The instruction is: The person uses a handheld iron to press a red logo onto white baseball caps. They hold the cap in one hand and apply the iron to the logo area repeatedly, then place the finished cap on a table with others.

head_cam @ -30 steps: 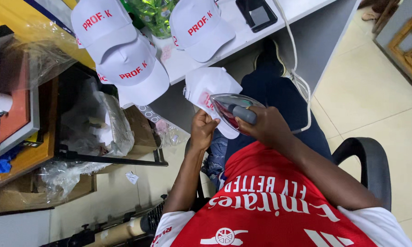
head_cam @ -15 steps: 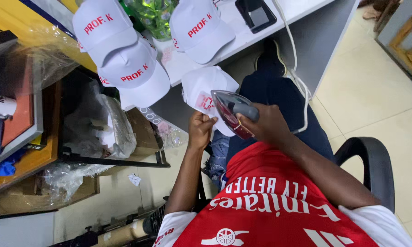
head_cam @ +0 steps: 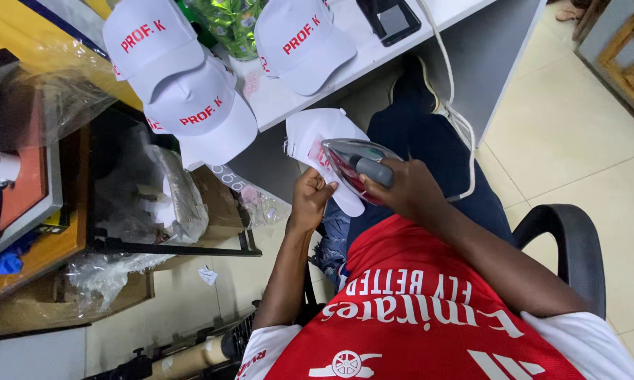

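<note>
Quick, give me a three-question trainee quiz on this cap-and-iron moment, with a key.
1. True or false: the right hand grips the clothes iron by its grey handle.
2. What does the left hand hold? A) a white cap B) a phone C) a plastic bag
3. How many finished white caps with red lettering lie on the white desk in view?

Key:
1. True; the iron rests against the held white cap.
2. A.
3. Three: one at upper left, one below it, one further right.
</note>
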